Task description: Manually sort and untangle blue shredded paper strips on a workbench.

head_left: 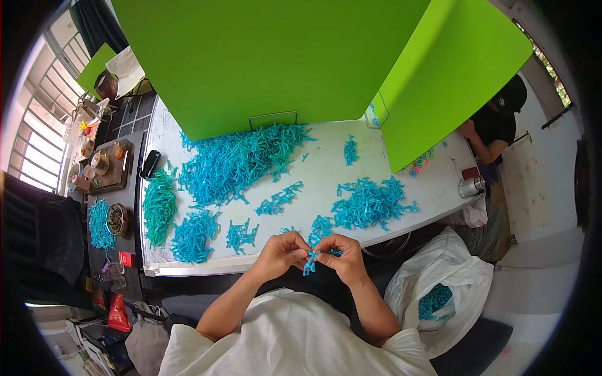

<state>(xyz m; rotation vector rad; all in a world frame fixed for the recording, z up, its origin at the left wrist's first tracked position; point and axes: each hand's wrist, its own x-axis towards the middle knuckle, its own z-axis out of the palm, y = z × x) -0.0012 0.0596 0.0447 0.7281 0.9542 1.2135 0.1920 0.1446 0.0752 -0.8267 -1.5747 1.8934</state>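
Over the table's near edge, my left hand and my right hand meet, thumbs and fingertips pinched together. Between them is a small blue plastic piece, its lower end hanging below the fingertips. More blue shows by the fingers of my right hand; whether it is held there I cannot tell. Just beyond my hands lies a small heap of similar blue pieces. To its right is a larger heap of blue pieces, and left of my left hand a small cluster.
A big blue pile spreads along the white table below a green panel. Greener pieces lie at the left edge. An open white sack holding blue pieces stands right of me. Another person sits beyond a second green panel.
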